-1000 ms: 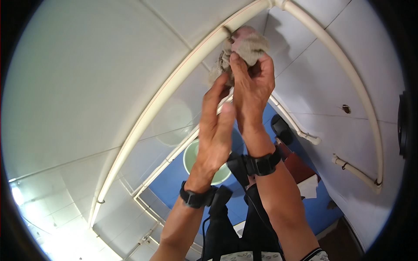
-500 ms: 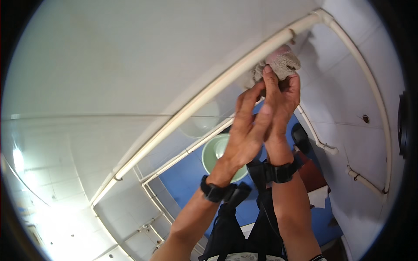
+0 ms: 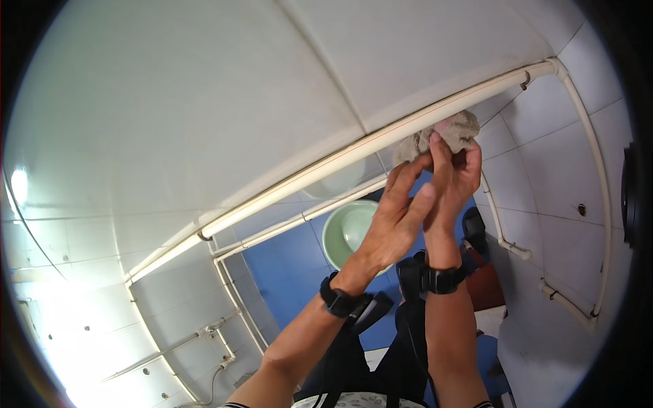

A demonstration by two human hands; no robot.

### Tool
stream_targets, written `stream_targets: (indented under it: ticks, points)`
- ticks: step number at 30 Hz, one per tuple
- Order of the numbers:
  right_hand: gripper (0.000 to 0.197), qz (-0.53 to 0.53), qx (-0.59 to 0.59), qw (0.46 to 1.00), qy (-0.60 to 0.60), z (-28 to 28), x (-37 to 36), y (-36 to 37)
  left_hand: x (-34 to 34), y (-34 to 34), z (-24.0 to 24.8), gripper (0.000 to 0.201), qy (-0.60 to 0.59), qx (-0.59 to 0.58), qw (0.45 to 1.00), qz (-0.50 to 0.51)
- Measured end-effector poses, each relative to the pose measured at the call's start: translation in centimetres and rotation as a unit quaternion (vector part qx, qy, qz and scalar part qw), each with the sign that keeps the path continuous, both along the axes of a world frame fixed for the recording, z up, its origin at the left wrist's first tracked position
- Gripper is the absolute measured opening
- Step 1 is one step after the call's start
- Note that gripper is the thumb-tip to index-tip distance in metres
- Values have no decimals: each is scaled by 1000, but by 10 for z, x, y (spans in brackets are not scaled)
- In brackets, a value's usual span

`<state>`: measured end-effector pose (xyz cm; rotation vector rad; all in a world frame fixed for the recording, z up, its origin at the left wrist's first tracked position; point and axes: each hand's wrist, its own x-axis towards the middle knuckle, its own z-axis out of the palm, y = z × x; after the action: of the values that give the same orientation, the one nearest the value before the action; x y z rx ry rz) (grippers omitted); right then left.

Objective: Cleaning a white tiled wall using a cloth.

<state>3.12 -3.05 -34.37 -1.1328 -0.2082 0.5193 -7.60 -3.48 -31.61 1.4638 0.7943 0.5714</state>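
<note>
A crumpled beige-grey cloth [image 3: 464, 130] with a pinkish patch presses against the underside of a cream pipe [image 3: 381, 144] along the tiled wall. Fingers of my right hand [image 3: 454, 178] are closed around it, thumb on its near side. My left hand [image 3: 389, 224] is just left of the right one, its fingers stretched and its thumb apart. Those fingertips reach the cloth's lower left edge; whether they press on it I cannot tell. Black bands circle both wrists.
A pale green basin [image 3: 338, 234] stands below on the blue floor [image 3: 286, 272]. Thinner pipes [image 3: 299, 221] run along the lower wall, and a pipe bends down the right wall [image 3: 590, 143]. A dark red object [image 3: 484, 285] lies right of my legs.
The whole view has shifted, bringing the pipe's corner lower and further right. Along the pipe, the cloth and both hands have slid left, away from that corner. The right hand still grips the cloth.
</note>
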Motion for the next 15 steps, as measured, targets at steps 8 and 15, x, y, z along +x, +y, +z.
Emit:
stream_targets:
  ticks: [8,15]
  points:
    - [35,140,-12,986,-86,-11,-146,-14,-114,-29,-16,72,27,-104,963,246]
    - [45,221,-58,972,-49,-7,-197,-16,-162,-17,-6,54,32,-40,953,298]
